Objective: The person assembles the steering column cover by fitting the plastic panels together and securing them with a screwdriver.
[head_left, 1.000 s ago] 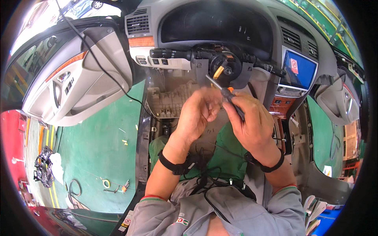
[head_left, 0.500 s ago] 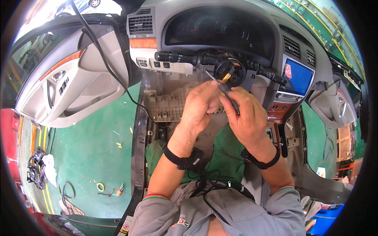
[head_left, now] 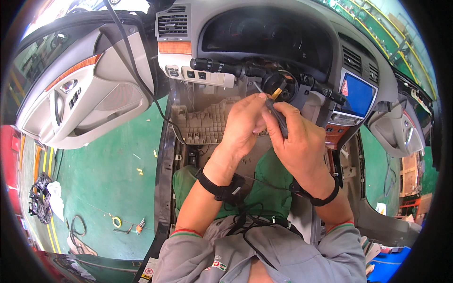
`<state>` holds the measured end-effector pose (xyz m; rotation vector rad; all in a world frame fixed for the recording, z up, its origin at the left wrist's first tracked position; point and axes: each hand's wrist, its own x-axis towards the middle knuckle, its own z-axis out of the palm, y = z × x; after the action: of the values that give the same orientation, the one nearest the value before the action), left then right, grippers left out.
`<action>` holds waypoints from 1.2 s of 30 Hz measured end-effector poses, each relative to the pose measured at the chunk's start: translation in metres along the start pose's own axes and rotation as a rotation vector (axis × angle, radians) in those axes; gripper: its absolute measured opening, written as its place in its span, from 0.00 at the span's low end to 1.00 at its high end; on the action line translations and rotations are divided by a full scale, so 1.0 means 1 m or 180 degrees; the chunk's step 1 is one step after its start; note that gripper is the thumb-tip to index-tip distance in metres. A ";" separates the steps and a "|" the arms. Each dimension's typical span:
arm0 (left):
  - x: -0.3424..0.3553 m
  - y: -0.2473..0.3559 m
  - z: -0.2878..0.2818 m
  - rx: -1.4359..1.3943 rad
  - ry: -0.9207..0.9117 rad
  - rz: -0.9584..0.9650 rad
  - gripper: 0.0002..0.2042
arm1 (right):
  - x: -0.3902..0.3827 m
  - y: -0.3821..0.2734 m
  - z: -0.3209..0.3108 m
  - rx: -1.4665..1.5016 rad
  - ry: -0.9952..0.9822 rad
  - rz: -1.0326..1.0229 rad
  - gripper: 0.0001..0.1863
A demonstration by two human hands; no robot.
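My right hand (head_left: 299, 141) is wrapped round the dark handle of a screwdriver (head_left: 279, 118), whose thin metal shaft points up and to the left. My left hand (head_left: 240, 123) is closed at the front of the handle, with its fingertips against the base of the shaft; its lower fingers are curled and partly hidden. Just beyond both hands is the bare steering column (head_left: 279, 84), without a wheel. A yellow connector (head_left: 277, 93) sits on it, close to the screwdriver. The shaft's tip appears apart from the column.
Stalk switches (head_left: 207, 65) stick out on both sides of the column, below the dark instrument cluster (head_left: 269, 35). A loose beige trim panel (head_left: 207, 122) lies in the footwell. At left, the door (head_left: 101, 101) stands open, with a black cable (head_left: 137, 78) hanging across it.
The screwdriver has turned slightly in my hands, and its handle shows more now. My right hand has shifted a little to the right. The whole view has moved slightly.
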<state>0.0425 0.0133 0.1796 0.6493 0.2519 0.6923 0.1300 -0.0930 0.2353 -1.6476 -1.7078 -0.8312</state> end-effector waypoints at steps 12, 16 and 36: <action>0.000 -0.004 -0.004 -0.0081 -0.0060 0.0090 0.12 | -0.001 -0.003 -0.001 0.0211 -0.0118 0.0142 0.13; 0.000 -0.001 -0.002 -0.0085 -0.0002 0.0043 0.13 | 0.006 -0.011 -0.008 0.1177 -0.0623 0.1291 0.13; 0.013 -0.005 0.001 0.0205 0.0228 -0.0056 0.16 | 0.017 -0.014 -0.031 0.3968 -0.1145 0.4543 0.25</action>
<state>0.0556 0.0186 0.1775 0.6837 0.3470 0.6933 0.1158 -0.1075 0.2674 -1.4667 -0.4720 1.0366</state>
